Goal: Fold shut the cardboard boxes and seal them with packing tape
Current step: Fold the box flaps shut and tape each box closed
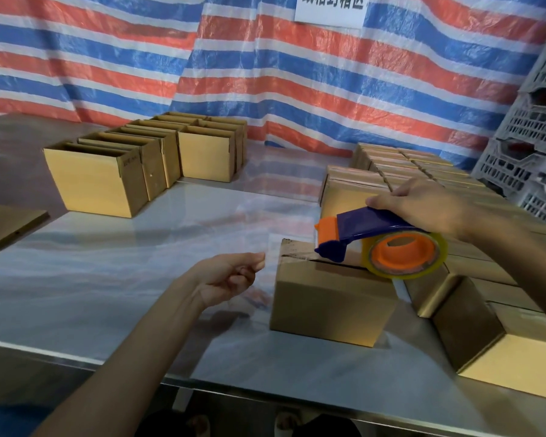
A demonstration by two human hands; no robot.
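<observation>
While the right hand (423, 206) grips the dispenser (375, 225) on the box (328, 298), the left hand (230, 279), seemingly pinching tape (297, 255), should pull it taut.

We are looking at a packing workshop: open cardboard boxes (98, 181) are standing in rows toward the far left corner of the steel bench (171, 222), closed boxes (423, 165) are crowding its right edge, grey plastic crates (530, 137) are sitting stacked beyond them, and a striped tarpaulin (265, 74) with a paper sign (328, 11) is hanging behind.
</observation>
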